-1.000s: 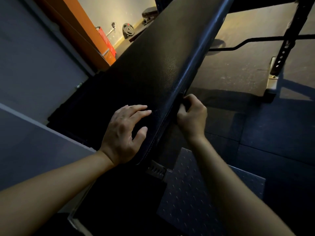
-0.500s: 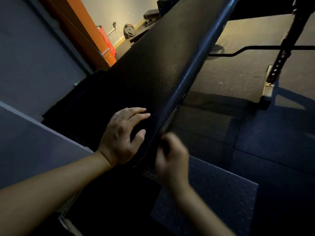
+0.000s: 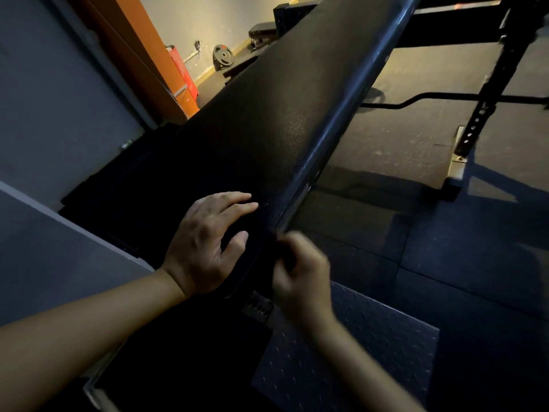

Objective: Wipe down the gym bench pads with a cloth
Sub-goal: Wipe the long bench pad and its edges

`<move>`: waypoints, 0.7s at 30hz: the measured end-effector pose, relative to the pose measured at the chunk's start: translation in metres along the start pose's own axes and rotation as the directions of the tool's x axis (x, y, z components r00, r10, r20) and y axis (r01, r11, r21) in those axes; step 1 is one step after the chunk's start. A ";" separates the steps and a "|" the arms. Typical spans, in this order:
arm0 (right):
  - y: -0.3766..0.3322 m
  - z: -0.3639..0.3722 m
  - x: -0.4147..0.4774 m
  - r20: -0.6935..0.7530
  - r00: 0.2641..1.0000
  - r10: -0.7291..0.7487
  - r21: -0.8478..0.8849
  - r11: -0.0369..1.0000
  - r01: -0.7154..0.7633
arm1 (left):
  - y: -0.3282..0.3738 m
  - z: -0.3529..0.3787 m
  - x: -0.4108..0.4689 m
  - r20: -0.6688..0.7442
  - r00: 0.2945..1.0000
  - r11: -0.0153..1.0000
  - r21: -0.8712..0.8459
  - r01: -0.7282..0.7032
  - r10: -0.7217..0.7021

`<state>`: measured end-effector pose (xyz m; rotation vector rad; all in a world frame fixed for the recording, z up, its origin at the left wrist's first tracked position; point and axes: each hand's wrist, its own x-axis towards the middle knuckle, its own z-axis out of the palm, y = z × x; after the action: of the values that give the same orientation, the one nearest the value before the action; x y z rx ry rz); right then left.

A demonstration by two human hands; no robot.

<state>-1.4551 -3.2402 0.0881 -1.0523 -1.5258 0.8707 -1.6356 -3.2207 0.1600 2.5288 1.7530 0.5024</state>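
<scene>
Head view, dim light.

1. Bench pad (image 3: 282, 114): black, grained, runs from just in front of me up and away at a slant.
2. Left grip (image 3: 205, 245): flat on the near end of the pad's top face, fingers straight and spread, clamped on nothing.
3. Right grip (image 3: 303, 281): at the pad's right side edge, near the end. It is motion-blurred. The fingers look curled, but I cannot tell whether they close on anything.
4. Cloth: I cannot make it out. A dark rag in the right grip would merge with the pad.

Judgement: the step in hand is wiping the right side edge, with the left grip bracing the pad.

How to do it well:
- Wrap the cloth over the rolled edge so it reaches the lower seam as well as the face.
- Use long overlapping passes along the edge, with steady pressure.
- Watch the metal strip (image 3: 294, 209) under the edge, which could snag cloth or fingertips.
- When moving to the top face, lift the left grip, or the patch beneath it gets missed.
</scene>
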 end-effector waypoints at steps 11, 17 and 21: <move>0.018 -0.012 0.044 -0.055 0.989 0.139 0.004 0.990 -0.139 | 0.004 -0.015 0.031 0.060 0.998 0.999 0.048 0.010 -0.013; 0.041 -0.037 0.118 -0.117 0.988 0.098 -0.175 0.978 -0.118 | 0.000 0.006 0.109 0.115 0.993 0.997 0.077 0.032 -0.040; 0.072 -0.054 0.196 -0.271 0.939 0.211 -0.125 0.960 -0.252 | -0.007 0.020 0.119 0.108 0.993 0.998 0.043 0.038 -0.043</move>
<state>-1.4033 -3.0313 0.1002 -1.4267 -1.2855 0.7468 -1.5987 -3.1054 0.1687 2.4896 1.7896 0.3240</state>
